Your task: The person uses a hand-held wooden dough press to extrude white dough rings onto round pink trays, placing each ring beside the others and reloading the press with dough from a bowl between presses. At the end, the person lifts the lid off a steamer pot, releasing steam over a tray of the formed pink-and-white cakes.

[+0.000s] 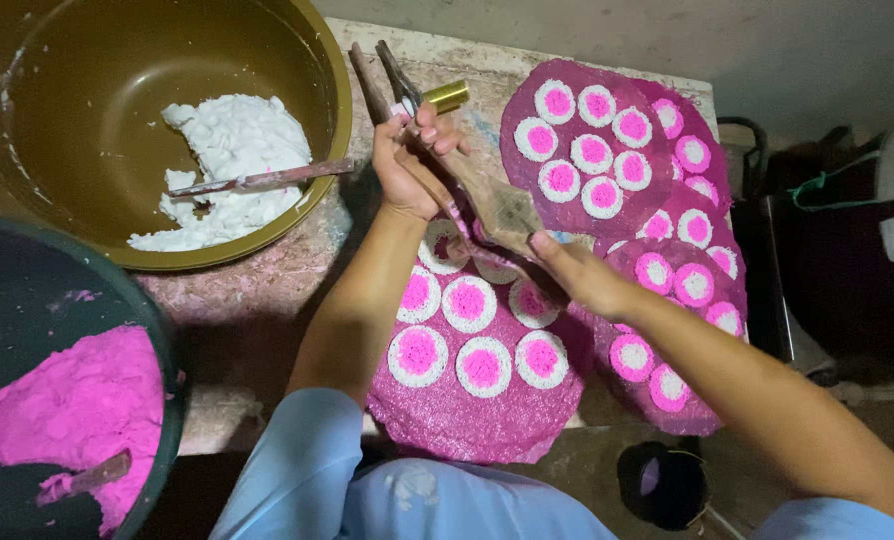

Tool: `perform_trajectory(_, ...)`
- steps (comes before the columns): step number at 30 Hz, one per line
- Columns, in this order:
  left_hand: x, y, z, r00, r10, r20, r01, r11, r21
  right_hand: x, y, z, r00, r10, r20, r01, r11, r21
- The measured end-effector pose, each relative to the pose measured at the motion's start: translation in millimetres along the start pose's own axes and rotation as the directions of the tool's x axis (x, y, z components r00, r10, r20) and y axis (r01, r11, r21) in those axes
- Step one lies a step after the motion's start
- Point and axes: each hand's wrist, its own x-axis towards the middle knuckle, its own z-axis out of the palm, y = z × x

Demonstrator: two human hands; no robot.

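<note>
Our left hand (pixel 407 165) is clenched around a brass-tipped metal tool (pixel 429 98) at twelve o'clock, our right hand (pixel 577 270) seemingly pinches a worn wooden paddle (pixel 492 205) above the round magenta mat of pink-and-white rice discs (pixel 477 390), which a slip could smear.

Both hands (pixel 407 165) (pixel 582 275) on a wooden press (pixel 497 205) above pink-and-white discs (pixel 467 303)

grainy matt pink discs (pixel 472 395), perhaps wooden tool (pixel 497 205), shiny brass-like metal tube (pixel 446 96), glossy olive bowl (pixel 332 95)

olive bowl (pixel 327 70), white paste (pixel 232 150), pink paste (pixel 67 410)
</note>
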Motion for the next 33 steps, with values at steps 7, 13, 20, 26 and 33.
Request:
perform_trajectory(7, 1, 15, -7, 0.998, -0.04, 0.047, 0.038, 0.998, 0.047, 19, -1, 37, 0.981, -0.159, -0.107, 0.162, 0.987, 0.019)
perform_trajectory(13, 0, 4, -9, 1.0, 0.009, -0.02, -0.008, 1.0, 0.03, 11, -9, 21, 0.983, -0.163, -0.08, 0.162, 0.987, -0.021)
perform_trajectory(20, 6, 24, 30, 0.992, -0.067, 0.109, 0.044, 0.978, 0.205, 4, -15, 31, 0.914, -0.404, -0.017, 0.388, 0.865, 0.318)
perform_trajectory(26, -4, -17, 49, 0.992, -0.123, 0.023, 0.121, 0.988, 0.096, -50, 17, -14, 0.972, -0.161, 0.17, 0.093, 0.932, 0.351)
perform_trajectory(33, -5, -64, 21, 0.991, -0.084, 0.109, 0.096, 0.989, -0.113, -61, 32, -25, 0.999, -0.027, 0.042, 0.018, 0.98, 0.196)
